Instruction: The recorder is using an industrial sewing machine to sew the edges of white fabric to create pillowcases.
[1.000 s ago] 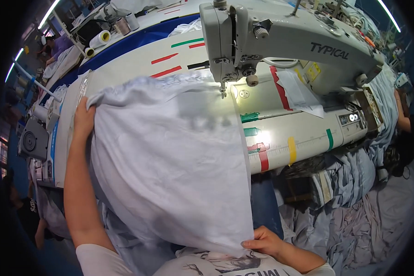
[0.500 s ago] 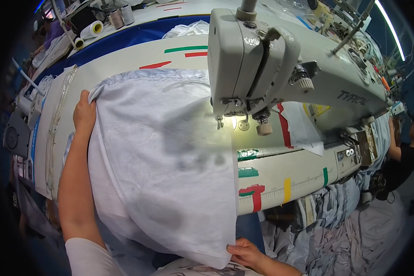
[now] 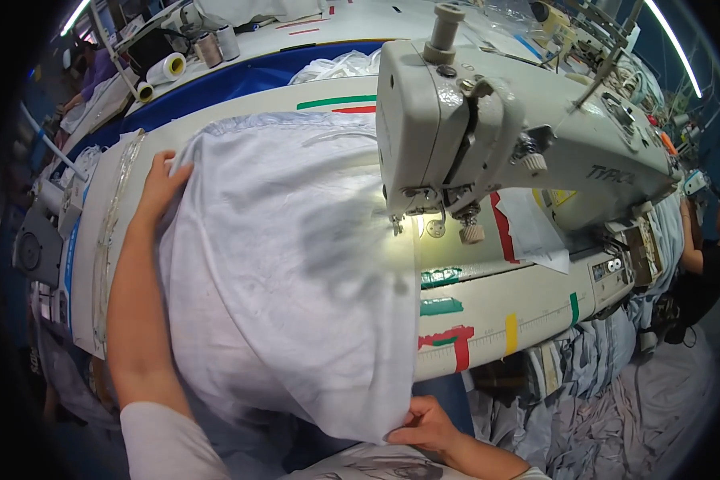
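Observation:
A large piece of white fabric (image 3: 240, 264) lies across the sewing machine bed and hangs over the front edge toward my lap. At its far left corner is my left hand (image 3: 163, 186), thumb and fingers apart beside the fabric's edge. Down at the near right corner, my right hand (image 3: 429, 426) pinches the fabric between thumb and fingers. The fabric's right edge runs beside the presser foot (image 3: 396, 227) of the sewing machine (image 3: 432, 128). A lit lamp brightens the spot by the needle, and the machine head hides part of the fabric's far edge.
Green, red and yellow tape (image 3: 510, 332) marks the machine bed. White paper (image 3: 532, 228) lies under the machine arm. Thread cones (image 3: 210, 50) stand at the back left. Heaped grey fabric (image 3: 616, 408) fills the lower right. Another person (image 3: 708, 260) sits at far right.
My left hand has loosened from the fabric's far left corner and its thumb has spread. My right hand has lifted the near corner slightly, and the fabric has new folds. The view has shifted a little.

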`<state>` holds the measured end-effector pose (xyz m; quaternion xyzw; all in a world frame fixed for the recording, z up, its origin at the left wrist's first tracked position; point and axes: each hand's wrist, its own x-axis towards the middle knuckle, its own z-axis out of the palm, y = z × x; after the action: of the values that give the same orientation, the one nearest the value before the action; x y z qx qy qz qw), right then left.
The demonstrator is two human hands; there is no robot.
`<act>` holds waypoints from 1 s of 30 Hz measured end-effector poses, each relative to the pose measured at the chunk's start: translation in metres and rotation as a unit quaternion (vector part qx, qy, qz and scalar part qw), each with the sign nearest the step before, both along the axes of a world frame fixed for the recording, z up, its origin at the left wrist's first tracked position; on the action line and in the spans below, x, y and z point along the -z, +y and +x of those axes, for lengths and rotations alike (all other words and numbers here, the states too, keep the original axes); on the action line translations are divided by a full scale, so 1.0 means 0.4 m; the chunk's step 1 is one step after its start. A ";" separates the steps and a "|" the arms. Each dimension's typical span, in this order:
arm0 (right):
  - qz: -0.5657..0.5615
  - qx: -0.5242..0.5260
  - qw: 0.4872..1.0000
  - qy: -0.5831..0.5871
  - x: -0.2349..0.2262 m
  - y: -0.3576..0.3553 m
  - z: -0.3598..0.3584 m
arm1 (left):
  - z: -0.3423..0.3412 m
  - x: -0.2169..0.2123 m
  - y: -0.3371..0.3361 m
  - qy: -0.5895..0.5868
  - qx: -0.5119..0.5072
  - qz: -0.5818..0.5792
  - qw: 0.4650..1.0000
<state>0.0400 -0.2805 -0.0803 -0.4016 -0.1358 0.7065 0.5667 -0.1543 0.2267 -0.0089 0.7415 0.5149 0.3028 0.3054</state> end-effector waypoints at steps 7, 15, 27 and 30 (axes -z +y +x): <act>0.058 -0.142 0.941 -0.300 0.043 0.070 -0.149 | -0.519 -0.012 -0.447 0.201 -0.072 -0.143 0.966; 0.263 0.176 0.945 -0.078 -0.315 -0.036 0.062 | -0.438 -0.319 -0.331 0.012 -0.156 0.173 0.972; -0.069 -0.026 0.980 -0.184 -0.167 -0.255 -0.097 | -0.424 -0.657 -0.031 0.289 -0.191 0.437 0.830; 0.100 0.004 0.988 -0.120 -0.184 -0.296 -0.092 | -0.448 -0.631 0.010 0.376 -0.197 0.415 0.805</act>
<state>0.0030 -0.3990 -0.0067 -0.4255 -0.2714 0.6334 0.5866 -0.3335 0.2306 0.2437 0.7358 0.5499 0.2385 -0.3152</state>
